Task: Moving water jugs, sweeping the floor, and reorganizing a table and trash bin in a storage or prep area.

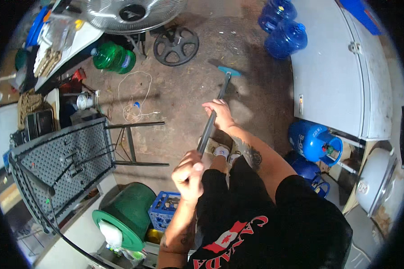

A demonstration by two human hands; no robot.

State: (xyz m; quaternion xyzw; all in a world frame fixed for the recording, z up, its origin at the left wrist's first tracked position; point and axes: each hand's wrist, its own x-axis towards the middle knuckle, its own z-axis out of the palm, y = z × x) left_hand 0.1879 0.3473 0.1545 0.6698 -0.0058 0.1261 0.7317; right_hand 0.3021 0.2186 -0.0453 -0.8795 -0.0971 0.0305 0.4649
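Note:
A long-handled broom (207, 132) with a dark pole slants across the middle of the view. Its teal head (229, 71) rests on or just above the brown floor ahead of me, the bristles out of sight. Near the pole's upper end, my left hand (188, 175) is closed around it. Lower on the pole, my right hand (221, 112) grips it, with the arm stretched forward. My shoes (219, 143) stand on the floor beneath the pole.
Left lie a white cord (151, 80), a folding table (74, 161) and a green bin (131, 205). Ahead are a fan's base (176, 46) and a green water jug (112, 58). Blue jugs (284, 38), a white cabinet (326, 67) and a blue gas cylinder (308, 139) stand right.

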